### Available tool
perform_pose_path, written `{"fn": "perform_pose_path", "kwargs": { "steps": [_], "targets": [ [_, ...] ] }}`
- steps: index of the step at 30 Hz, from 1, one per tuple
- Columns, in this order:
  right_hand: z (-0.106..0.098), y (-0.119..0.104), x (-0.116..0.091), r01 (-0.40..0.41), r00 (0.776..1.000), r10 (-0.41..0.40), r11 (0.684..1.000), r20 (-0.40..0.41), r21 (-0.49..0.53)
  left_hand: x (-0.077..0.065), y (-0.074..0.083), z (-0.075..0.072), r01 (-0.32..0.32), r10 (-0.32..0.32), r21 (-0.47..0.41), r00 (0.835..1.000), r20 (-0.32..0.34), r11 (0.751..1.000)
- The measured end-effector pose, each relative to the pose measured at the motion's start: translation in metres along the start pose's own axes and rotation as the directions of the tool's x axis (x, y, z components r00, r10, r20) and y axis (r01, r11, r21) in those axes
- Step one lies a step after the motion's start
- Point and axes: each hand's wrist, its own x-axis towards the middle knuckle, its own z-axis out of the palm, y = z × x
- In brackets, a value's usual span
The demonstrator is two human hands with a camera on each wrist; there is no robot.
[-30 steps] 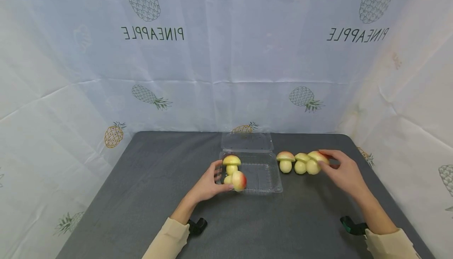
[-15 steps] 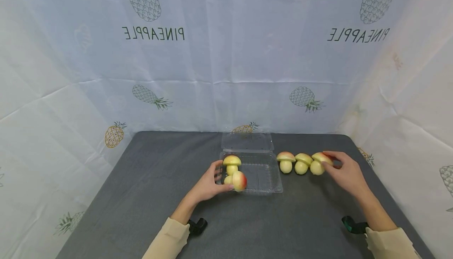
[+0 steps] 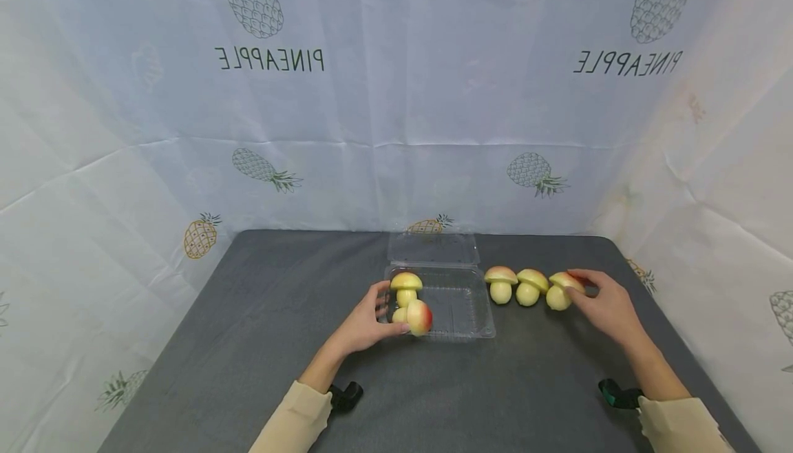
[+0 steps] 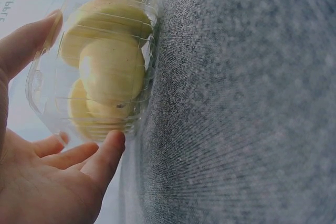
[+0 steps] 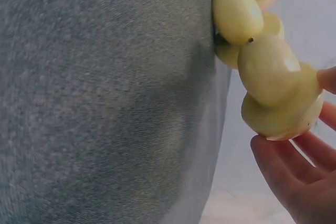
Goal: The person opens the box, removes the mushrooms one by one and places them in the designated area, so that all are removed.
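My right hand point(image 3: 610, 305) pinches a toy mushroom point(image 3: 559, 297) by its red-yellow cap, between thumb and fingers, at the right end of a short row. Left of it stand a second mushroom point(image 3: 529, 289) and a third mushroom point(image 3: 500, 286), both on the table. A clear plastic clamshell box point(image 3: 458, 312) lies open at the centre, and my left hand point(image 3: 364, 322) grips its left side. Through the box wall in the left wrist view, pale yellow mushrooms point(image 4: 113, 69) show. One mushroom point(image 3: 405, 288) is upright at the back left inside; another mushroom point(image 3: 419, 317) lies on its side in front.
The box's lid point(image 3: 432, 248) is folded back towards the far edge of the dark grey table point(image 3: 483, 391). A pineapple-printed cloth point(image 3: 403, 95) hangs behind and at both sides. Black wrist straps point(image 3: 347, 396) sit by the sleeves.
My right hand has moved its mushroom a little rightward and downward, opening a small gap from the middle mushroom. The left hand and the box have stayed in place.
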Motion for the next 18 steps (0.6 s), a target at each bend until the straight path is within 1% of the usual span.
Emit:
{"fn": "perform_pose_path", "kwargs": {
  "steps": [6, 12, 18],
  "targets": [
    [0.004, 0.007, 0.000, -0.029, 0.999, 0.029, 1.000, 0.018, -0.008, 0.000, -0.001, 0.000, 0.002, -0.002, -0.003, 1.000, 0.005, 1.000],
    [0.006, 0.010, 0.000, -0.031, 0.999, 0.031, 0.999, 0.024, -0.013, 0.001, -0.002, 0.000, -0.005, 0.005, -0.017, 1.000, 0.003, 1.000],
    [0.008, 0.015, 0.002, -0.050, 0.997, 0.051, 0.999, 0.056, -0.021, 0.001, -0.002, 0.000, 0.003, -0.003, -0.012, 1.000, 0.002, 1.000]
  ]
}}
